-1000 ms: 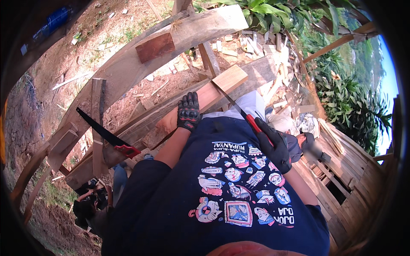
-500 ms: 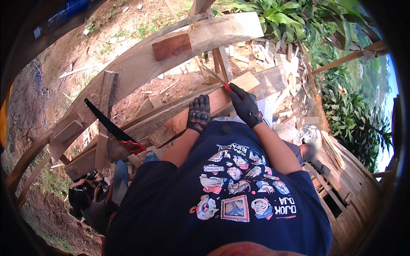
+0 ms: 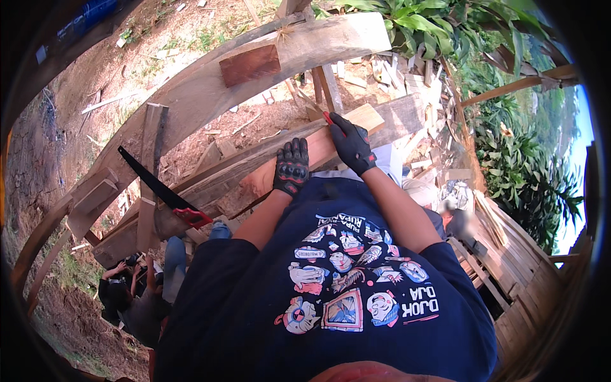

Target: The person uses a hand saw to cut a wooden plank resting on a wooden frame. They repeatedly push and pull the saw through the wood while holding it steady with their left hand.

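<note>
Head view, looking down from a height over a timber frame. Far left, low down: another person crouches on the ground beneath the structure. Above them a handsaw with a dark blade and red handle lies slantwise across the lower beams, well apart from both hands. A wide curved beam arcs overhead, with a reddish wood block fixed on its face.

Left hand, in a black glove, comes up from a bent bare forearm and lies palm down on the plank, fingers curled over its upper edge, gripping it. Right hand, also gloved, reaches further forward on a straighter arm and rests on the pale end of the same plank; it is closed around a thin red tool, only the tip of which shows past the fingers, too small to identify.

Right of the hands: scrap boards litter the ground, then green leafy plants.
</note>
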The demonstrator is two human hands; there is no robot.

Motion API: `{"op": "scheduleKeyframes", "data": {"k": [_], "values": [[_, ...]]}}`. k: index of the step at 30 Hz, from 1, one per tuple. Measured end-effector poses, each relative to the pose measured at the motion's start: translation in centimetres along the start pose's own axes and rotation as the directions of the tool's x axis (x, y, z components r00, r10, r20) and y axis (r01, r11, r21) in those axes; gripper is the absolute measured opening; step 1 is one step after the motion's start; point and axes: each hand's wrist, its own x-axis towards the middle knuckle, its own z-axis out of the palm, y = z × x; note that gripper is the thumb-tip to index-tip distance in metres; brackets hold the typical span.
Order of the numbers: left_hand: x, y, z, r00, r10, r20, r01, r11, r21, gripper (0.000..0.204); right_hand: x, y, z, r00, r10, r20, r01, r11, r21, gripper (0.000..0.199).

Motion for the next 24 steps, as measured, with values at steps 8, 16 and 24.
{"op": "scheduleKeyframes", "data": {"k": [8, 16, 24], "values": [[-0.6, 0.5, -0.5, 0.998, -0.049, 0.03, 0.051, 0.997, -0.058, 0.073, -9.1, -3.2, -7.4, 0.989, 0.096, 0.116, -0.101, 0.994, 0.033, 0.046], [-0.4, 0.6, -0.4, 0.999, -0.039, 0.01, 0.04, 0.997, -0.061, 0.078, -14.1, -5.3, -13.9, 0.991, 0.039, 0.131, -0.051, 0.995, 0.088, 0.046], [-0.1, 0.1, -0.4, 1.0, -0.013, 0.01, 0.013, 0.999, -0.04, 0.089, 1.0, 0.9, 0.8, 0.999, 0.02, 0.041, -0.02, 1.0, -0.012, 0.049]]}}
